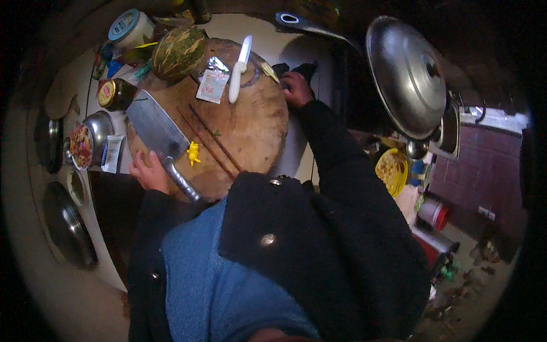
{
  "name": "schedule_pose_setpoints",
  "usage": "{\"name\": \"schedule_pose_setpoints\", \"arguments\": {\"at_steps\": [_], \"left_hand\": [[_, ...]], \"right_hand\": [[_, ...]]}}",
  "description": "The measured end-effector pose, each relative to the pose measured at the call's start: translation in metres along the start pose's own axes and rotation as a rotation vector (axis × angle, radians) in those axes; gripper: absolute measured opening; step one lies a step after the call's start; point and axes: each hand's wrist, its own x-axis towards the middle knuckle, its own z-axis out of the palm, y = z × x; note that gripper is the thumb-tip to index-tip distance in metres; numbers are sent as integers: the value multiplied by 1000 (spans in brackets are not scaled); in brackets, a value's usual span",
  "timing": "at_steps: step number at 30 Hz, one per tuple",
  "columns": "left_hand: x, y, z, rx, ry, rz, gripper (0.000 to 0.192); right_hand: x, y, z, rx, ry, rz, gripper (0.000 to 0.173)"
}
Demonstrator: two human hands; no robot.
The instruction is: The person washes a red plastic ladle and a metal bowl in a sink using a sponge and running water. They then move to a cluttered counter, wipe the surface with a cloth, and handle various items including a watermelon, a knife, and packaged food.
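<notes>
My left hand (149, 171) rests at the near left rim of a round wooden chopping board (256, 124), fingers apart, beside a cleaver (156, 124) lying flat. Past the board's right rim, my right hand (297, 89) has its fingers curled on a dark cloth (305, 69), mostly hidden beneath it. A small yellow figure (193, 153) and a pair of wooden chopsticks (213, 139) lie right of the cleaver. Farther back on the board are a white-handled knife (239, 70), a torn foil sachet (211, 83) and a pale vegetable scrap (269, 72).
A green squash (177, 53) sits at the board's far left, near a gold-lidded jar (113, 94) and a blue-lidded tub (130, 28). A bowl of food (81, 145) and a sachet (113, 154) stand left. A large metal lid (406, 77) rises at right, above a yellow plate (392, 172).
</notes>
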Motion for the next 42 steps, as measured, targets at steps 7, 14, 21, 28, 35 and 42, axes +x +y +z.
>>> {"name": "schedule_pose_setpoints", "arguments": {"at_steps": [7, 14, 21, 28, 35, 42], "left_hand": [[2, -4, 3, 39, -4, 9, 40], [5, -1, 4, 8, -20, 11, 40], [4, -2, 0, 1, -67, 26, 41], [4, -4, 1, 10, -33, 20, 40], [7, -18, 9, -14, 0, 97, 40], [7, -18, 9, 4, 7, 78, 41]], "right_hand": [[-115, -52, 0, -15, 137, 153, 37], [-204, -120, -5, 45, 12, 51, 36], [-141, -103, -37, -61, 401, 137, 35], [3, 8, -34, -327, 457, 434, 37], [-5, 37, 1, -387, 428, 588, 48], [-65, -19, -8, -312, 307, 630, 52]]}}
